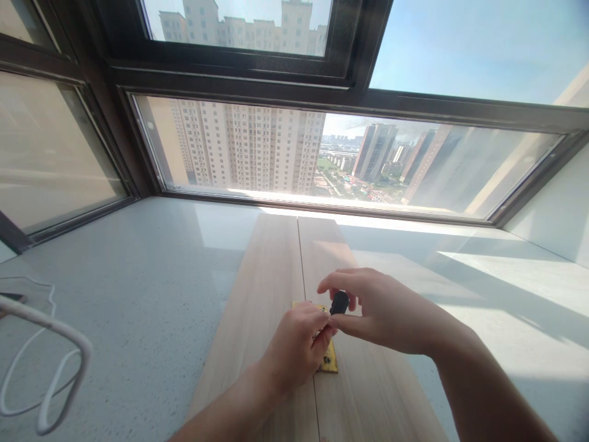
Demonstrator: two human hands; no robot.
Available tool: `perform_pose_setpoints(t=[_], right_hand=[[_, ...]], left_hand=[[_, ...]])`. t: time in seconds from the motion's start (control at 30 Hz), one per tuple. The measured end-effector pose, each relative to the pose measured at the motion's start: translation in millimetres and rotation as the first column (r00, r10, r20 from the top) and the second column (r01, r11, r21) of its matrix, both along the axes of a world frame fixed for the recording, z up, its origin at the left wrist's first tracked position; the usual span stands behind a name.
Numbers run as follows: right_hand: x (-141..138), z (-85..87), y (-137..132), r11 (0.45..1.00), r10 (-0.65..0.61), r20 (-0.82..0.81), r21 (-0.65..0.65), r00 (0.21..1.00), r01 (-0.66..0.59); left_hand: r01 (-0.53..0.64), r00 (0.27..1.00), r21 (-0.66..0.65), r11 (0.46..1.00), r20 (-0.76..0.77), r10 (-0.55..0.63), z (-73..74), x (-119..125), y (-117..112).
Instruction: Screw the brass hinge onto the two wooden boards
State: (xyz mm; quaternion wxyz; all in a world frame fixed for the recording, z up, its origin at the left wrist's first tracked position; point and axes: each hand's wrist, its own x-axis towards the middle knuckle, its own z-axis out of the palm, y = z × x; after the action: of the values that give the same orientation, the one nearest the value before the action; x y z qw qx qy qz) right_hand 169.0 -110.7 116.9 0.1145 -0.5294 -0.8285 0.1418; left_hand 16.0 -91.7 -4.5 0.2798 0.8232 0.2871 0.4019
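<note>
A brass-yellow hinge [329, 359] with screw holes lies across the seam between two pale wooden boards, the left board [257, 276] and the right board [368, 380]. My left hand [299, 341] is closed in a pinch over the hinge and covers much of it. Whatever sits between its fingertips is hidden. Above the hinge, a black-handled screwdriver [340, 302] stands tilted, its lower part out of sight behind my left fingers. My right hand [381, 307] has its thumb and curled fingers around that handle, with the index finger arched above it.
The boards rest on a speckled white sill [151, 294]. A white tubular bar [69, 337] and a white cable [18, 368] are at the left, beside a dark flat object [13, 297]. Dark window frames [322, 207] border the far edge, with tall buildings outside.
</note>
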Motion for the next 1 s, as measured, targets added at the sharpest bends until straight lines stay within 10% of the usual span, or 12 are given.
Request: perform_pose_setpoints(t=[1.0], right_hand=[[0.5,2.7,-1.0,0.997,-0.078,0.091,-0.020,0.993,0.080]], left_hand=[[0.012,1.000,0.018,1.000,0.011,-0.012,0.4,0.9,-2.3]])
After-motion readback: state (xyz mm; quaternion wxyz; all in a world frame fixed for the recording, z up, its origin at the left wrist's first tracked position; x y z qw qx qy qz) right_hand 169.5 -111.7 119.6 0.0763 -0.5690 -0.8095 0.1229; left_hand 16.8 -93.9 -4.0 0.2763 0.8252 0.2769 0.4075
